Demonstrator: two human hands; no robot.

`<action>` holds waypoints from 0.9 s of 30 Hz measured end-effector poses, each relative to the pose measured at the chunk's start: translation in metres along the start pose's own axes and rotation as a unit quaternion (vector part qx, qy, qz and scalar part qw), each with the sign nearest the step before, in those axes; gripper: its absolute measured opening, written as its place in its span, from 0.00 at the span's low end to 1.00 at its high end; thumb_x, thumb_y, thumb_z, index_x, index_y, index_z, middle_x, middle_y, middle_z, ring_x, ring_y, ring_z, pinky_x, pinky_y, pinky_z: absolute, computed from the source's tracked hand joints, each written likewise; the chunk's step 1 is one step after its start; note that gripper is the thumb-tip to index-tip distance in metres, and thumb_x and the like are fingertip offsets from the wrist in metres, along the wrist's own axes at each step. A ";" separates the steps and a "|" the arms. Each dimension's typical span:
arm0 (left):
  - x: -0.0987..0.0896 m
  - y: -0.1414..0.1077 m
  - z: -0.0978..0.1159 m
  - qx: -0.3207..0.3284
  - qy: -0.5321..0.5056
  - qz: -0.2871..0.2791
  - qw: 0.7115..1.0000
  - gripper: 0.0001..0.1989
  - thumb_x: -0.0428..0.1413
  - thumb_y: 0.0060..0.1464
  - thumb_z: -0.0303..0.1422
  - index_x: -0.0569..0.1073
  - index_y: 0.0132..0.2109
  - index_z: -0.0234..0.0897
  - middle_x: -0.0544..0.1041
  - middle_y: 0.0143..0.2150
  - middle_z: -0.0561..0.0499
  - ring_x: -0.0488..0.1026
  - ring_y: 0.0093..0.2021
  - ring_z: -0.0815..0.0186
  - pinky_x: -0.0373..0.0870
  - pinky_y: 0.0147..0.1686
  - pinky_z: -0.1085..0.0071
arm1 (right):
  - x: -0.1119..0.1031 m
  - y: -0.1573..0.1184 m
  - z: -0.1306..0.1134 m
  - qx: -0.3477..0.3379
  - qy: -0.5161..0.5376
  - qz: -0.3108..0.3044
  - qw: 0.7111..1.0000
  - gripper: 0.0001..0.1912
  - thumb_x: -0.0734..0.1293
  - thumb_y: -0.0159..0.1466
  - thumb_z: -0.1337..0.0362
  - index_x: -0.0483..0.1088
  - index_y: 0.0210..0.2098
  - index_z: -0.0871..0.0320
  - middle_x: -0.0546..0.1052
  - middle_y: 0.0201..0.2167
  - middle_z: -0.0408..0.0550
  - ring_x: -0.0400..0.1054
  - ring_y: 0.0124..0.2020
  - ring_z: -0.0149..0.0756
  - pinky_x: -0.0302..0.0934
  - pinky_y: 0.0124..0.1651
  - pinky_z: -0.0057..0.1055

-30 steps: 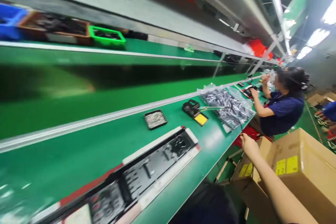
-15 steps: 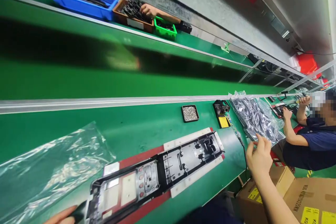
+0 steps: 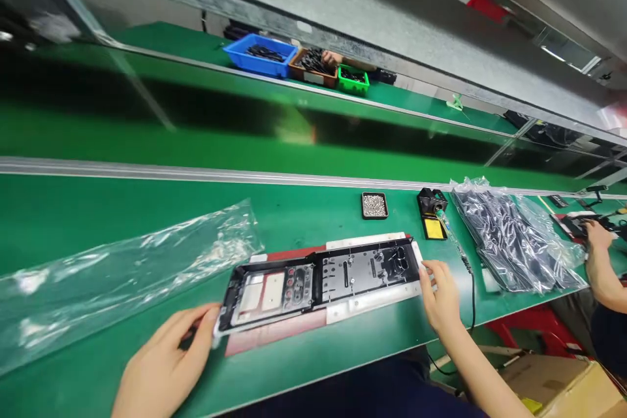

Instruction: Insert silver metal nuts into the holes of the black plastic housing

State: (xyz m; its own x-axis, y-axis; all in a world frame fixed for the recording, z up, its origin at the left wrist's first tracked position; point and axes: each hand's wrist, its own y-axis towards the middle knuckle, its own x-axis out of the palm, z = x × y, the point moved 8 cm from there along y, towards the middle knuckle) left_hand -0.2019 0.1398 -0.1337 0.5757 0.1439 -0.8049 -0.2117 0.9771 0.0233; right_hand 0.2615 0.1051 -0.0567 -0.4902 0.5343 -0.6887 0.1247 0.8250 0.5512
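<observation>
A long black plastic housing (image 3: 343,274) lies with its ribbed inner side up, on a red and white fixture (image 3: 304,321). My left hand (image 3: 169,356) is at the housing's left end, thumb and forefinger closed on its corner. A small dark piece shows between those fingers; I cannot make out what it is. At the opposite end, my right hand (image 3: 441,297) has its thumb and fingertips against the short edge of the housing. Both ends are touched at once.
Behind the fixture stand a small tray of metal parts (image 3: 374,205) and a soldering iron stand (image 3: 433,209) with a cord. Clear plastic bag (image 3: 147,268) lies left, bagged dark parts (image 3: 509,235) right. A co-worker's hand (image 3: 600,241) is far right. Bins (image 3: 262,65) line the shelf.
My right hand has come down from the air to the housing's right end. My left hand has come further into view at the left end. The camera view has shifted.
</observation>
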 end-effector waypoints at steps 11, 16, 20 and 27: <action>-0.008 0.007 0.026 0.000 0.001 -0.022 1.000 0.27 0.41 0.53 0.49 0.76 0.44 0.38 0.75 0.51 0.51 0.72 0.48 0.61 0.66 0.44 0.72 | -0.018 -0.031 0.096 0.076 0.059 0.066 0.993 0.26 0.57 0.71 0.49 0.72 0.45 0.67 0.70 0.43 0.54 0.68 0.37 0.35 0.67 0.36 0.32; -0.012 0.007 0.032 -0.002 0.010 -0.015 1.000 0.26 0.42 0.53 0.47 0.75 0.46 0.35 0.75 0.52 0.48 0.71 0.50 0.60 0.64 0.47 0.72 | -0.026 -0.025 0.092 0.082 0.086 0.042 0.992 0.28 0.57 0.71 0.47 0.71 0.49 0.67 0.72 0.38 0.50 0.68 0.31 0.30 0.65 0.31 0.27; -0.017 0.006 0.029 -0.017 0.023 -0.003 1.000 0.27 0.41 0.53 0.48 0.75 0.45 0.36 0.75 0.52 0.47 0.72 0.51 0.58 0.65 0.49 0.71 | -0.048 -0.014 0.088 0.120 0.012 0.133 0.984 0.39 0.52 0.68 0.37 0.73 0.47 0.68 0.71 0.45 0.57 0.66 0.44 0.42 0.65 0.46 0.39; -0.021 0.011 0.024 -0.005 0.042 0.024 0.999 0.31 0.38 0.50 0.53 0.77 0.42 0.40 0.78 0.48 0.51 0.75 0.48 0.58 0.72 0.45 0.69 | -0.023 0.015 0.107 0.249 -0.071 -0.031 0.965 0.35 0.52 0.69 0.47 0.65 0.62 0.68 0.71 0.50 0.57 0.67 0.46 0.57 0.61 0.45 0.53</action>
State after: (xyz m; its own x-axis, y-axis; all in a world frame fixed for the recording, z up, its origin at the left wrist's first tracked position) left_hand -0.1977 0.1512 -0.1025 0.4963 0.1759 -0.8501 -0.2454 0.9677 0.0570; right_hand 0.3668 0.1246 -0.0825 -0.3916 0.4723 -0.7897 0.5155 0.8235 0.2369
